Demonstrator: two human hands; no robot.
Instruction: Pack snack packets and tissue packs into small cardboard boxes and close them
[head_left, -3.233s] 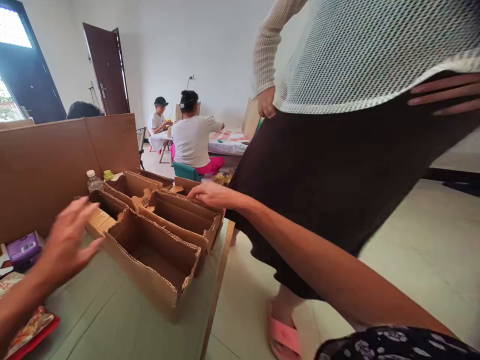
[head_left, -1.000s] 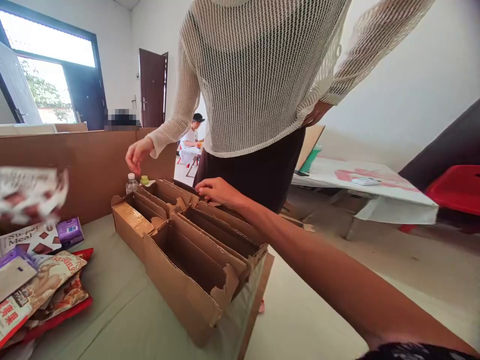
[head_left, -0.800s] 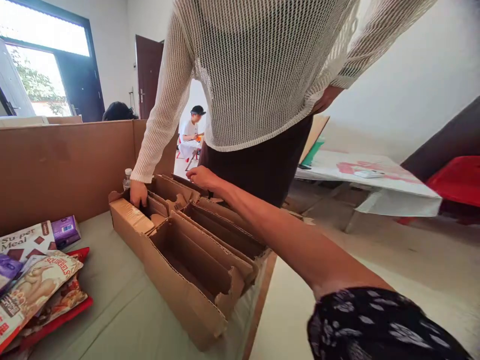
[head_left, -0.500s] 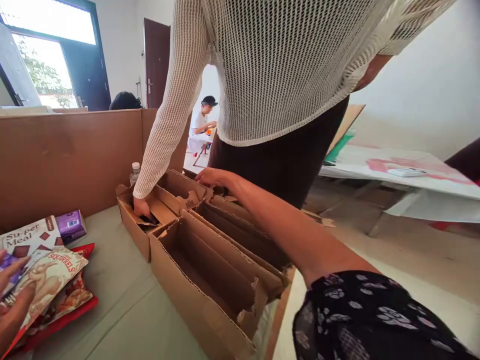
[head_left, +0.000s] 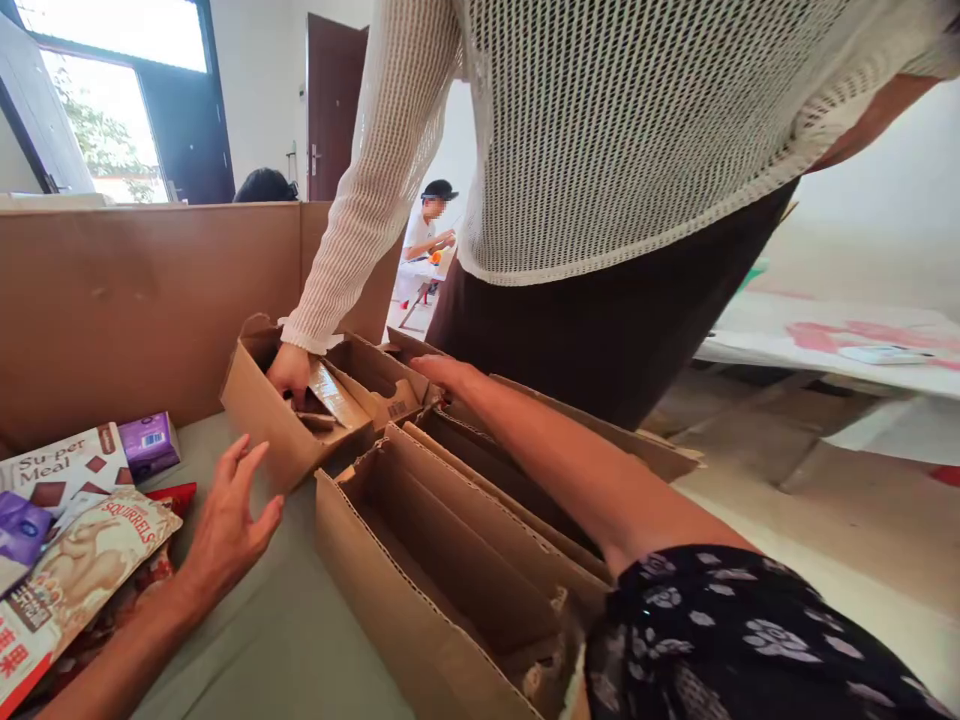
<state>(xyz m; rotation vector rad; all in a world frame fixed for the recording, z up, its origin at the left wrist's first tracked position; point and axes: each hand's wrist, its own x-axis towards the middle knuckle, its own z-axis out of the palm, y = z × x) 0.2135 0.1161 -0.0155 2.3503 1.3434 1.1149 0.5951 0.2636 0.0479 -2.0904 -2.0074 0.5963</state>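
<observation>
My left hand [head_left: 231, 515] hovers over the table beside the snack packs, palm turned toward the cardboard boxes, fingers apart and holding nothing. My right arm reaches across the open cardboard boxes. At its end, my right hand [head_left: 444, 372] is at the edge of the far boxes, its fingertips mostly hidden. A long open box [head_left: 420, 610] stands nearest me, with a second narrow box [head_left: 502, 470] alongside it. Further back, a co-worker's hand [head_left: 291, 372] reaches into the left box [head_left: 274, 420], which is tilted and has loose cardboard inside.
At left lie a "Su-per Meal" box [head_left: 67, 462], a purple packet [head_left: 148, 445] and a squirrel-printed snack bag [head_left: 94, 560]. A tall cardboard panel [head_left: 150, 300] runs behind them. The co-worker in a knit top [head_left: 637, 130] leans over the boxes. Another table [head_left: 862, 330] stands at right.
My left hand has moved right from the snack packs toward the boxes. The left box has tilted, with the co-worker's hand in it. My right arm still reaches across the boxes.
</observation>
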